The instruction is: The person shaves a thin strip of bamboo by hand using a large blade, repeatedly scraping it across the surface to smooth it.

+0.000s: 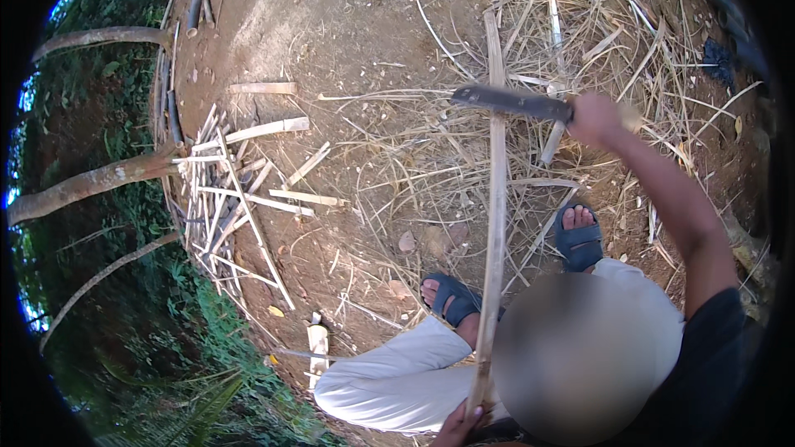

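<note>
My right hand [596, 120] is closed around the handle of a machete [513, 103], its dark blade pointing left. That blade crosses over a long bamboo strip [497, 199] near the strip's far end; whether it touches the strip I cannot tell. At the lower edge, my left hand [460, 424] grips the near end of the same strip, partly cut off by the picture's rim. The strip runs away from me between my two sandalled feet, above the littered ground.
Thin shavings [431, 157] cover the ground at the middle and far right. To the left lies a heap of split bamboo pieces [240, 190]. A short bamboo section [318, 348] stands near my left knee. Tree trunks [99, 182] and green plants border the left side.
</note>
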The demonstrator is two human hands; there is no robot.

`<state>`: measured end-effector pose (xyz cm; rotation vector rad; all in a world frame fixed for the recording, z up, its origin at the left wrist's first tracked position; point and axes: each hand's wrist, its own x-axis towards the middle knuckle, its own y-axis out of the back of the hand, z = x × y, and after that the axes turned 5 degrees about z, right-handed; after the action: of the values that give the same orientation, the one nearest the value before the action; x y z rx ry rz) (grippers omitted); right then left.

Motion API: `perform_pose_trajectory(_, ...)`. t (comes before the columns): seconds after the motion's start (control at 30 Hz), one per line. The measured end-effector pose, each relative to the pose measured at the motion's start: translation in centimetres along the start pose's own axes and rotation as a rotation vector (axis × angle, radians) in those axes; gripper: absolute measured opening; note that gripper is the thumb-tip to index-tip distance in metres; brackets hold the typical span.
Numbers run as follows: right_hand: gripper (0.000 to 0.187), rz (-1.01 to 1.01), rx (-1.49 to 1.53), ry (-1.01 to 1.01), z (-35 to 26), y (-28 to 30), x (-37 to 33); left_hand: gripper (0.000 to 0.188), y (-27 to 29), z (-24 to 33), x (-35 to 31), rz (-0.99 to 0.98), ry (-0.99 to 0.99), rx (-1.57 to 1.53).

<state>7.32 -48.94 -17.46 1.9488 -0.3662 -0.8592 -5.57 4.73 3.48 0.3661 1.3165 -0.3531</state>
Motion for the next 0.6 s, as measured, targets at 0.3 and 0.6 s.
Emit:
perform_pose_trajectory(0.3,0.027,-0.059,0.203,0.409,-4.9,-5.3,-10.5,0.049,-2.8,11.3,-3.0,0.119,0.058,1.133)
perform_pose_trajectory(0.6,0.031,-0.170,0.113,0.708,-5.8,-6.3,-13.2,0.055,-5.2,9.4,7.7,0.446,-0.936,1.017)
